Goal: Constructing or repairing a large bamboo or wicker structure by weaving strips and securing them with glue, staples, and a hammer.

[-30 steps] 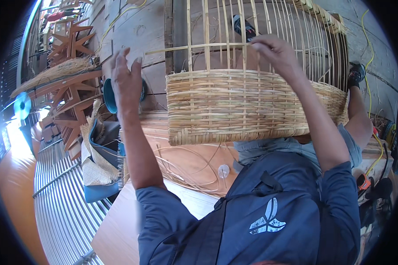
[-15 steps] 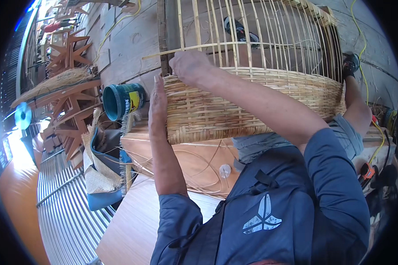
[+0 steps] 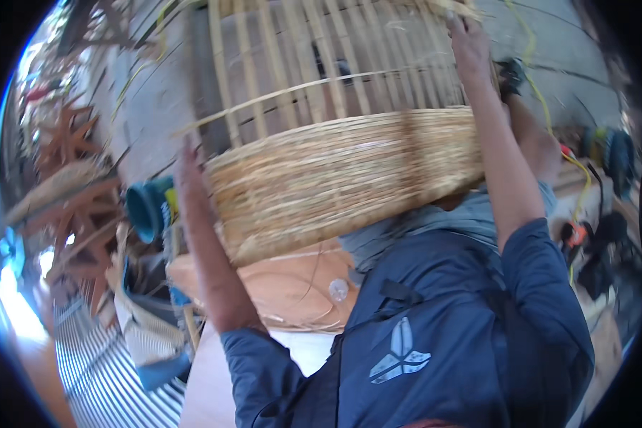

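A wicker panel (image 3: 342, 175) of tightly woven pale strips lies tilted across my lap. Its bare upright stakes (image 3: 284, 68) run up beyond the weaving. One loose strip (image 3: 264, 100) crosses the stakes, its end sticking out at the left. My left hand (image 3: 188, 172) is at the panel's left edge, seen edge-on and smeared by motion, so its grip does not show. My right hand (image 3: 472, 51) is raised by the far right corner, near the end rail. Its fingers are curled, and what they hold cannot be made out.
A dark green bucket (image 3: 148, 210) lies on its side left of the panel. Below it sits a blue bag with woven cloth (image 3: 148, 335). Brown star-shaped wooden pieces (image 3: 68, 135) stand at far left. Yellow cable (image 3: 531, 43) runs along the right; a foot shows beside the panel.
My right hand has gone from the panel's left end to its far right corner. The panel appears lower and further left, tilted more, and the view is blurred.
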Demonstrator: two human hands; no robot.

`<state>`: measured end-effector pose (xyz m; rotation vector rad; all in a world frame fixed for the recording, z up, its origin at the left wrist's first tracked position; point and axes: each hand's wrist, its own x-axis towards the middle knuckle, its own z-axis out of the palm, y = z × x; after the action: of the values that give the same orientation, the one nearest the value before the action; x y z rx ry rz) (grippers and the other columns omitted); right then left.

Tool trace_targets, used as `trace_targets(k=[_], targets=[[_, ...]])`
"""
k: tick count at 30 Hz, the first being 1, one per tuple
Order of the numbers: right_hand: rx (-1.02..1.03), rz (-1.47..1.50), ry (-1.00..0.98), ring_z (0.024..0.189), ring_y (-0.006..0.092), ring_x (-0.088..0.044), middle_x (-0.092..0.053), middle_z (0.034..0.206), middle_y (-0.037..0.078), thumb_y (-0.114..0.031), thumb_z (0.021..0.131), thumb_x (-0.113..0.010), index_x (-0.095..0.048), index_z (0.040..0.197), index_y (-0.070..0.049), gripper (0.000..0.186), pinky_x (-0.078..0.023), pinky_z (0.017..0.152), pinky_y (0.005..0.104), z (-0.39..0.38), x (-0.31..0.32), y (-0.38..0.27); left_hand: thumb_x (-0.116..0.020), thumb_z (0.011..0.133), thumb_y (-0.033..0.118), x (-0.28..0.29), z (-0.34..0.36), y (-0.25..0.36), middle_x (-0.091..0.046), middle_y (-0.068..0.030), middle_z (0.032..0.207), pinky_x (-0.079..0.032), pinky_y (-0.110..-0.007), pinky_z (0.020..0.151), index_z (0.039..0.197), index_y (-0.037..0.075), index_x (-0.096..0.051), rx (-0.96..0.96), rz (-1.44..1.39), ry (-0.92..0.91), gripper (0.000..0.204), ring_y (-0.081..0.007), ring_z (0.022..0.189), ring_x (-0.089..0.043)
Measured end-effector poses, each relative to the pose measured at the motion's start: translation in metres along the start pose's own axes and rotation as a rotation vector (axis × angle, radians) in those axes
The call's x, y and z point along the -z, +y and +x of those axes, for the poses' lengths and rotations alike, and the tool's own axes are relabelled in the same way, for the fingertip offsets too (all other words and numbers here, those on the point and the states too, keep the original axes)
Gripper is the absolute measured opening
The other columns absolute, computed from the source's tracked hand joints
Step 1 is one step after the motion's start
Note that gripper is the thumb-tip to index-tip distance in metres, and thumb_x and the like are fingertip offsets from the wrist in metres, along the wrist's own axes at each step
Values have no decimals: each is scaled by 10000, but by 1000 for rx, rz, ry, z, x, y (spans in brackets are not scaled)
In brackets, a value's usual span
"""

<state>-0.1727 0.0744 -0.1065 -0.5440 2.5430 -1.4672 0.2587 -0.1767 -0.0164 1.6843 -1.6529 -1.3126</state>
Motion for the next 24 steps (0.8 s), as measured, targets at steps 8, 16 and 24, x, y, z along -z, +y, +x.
trace_targets(k=[8,16,24], targets=[[-743,324,-243,639,191,-515,-579,751,64,-354,869,-539,-597,972,-43,332,-409,538,341,-21,3,145,-474,935,355,-29,17,24,-542,-107,1168,-401,-319,916,1203,19,-518,-217,-187,-44,432,-203,1062,-511],[-646,670,-283,639,106,-508,-562,693,-16,-337,855,-604,-642,779,-102,250,-404,605,269,-64,47,158,-494,934,321,-33,10,37,-607,-87,904,-454,-275,759,1037,1,-591,-342,124,181,349,-145,802,-566],[-157,51,-527,717,155,-553,-620,759,54,-319,782,-668,-629,865,-34,299,-449,688,277,-70,23,120,-533,792,107,25,17,56,-584,-55,760,-466,-302,591,821,33,-582,-732,509,623,93,-166,660,-564]])
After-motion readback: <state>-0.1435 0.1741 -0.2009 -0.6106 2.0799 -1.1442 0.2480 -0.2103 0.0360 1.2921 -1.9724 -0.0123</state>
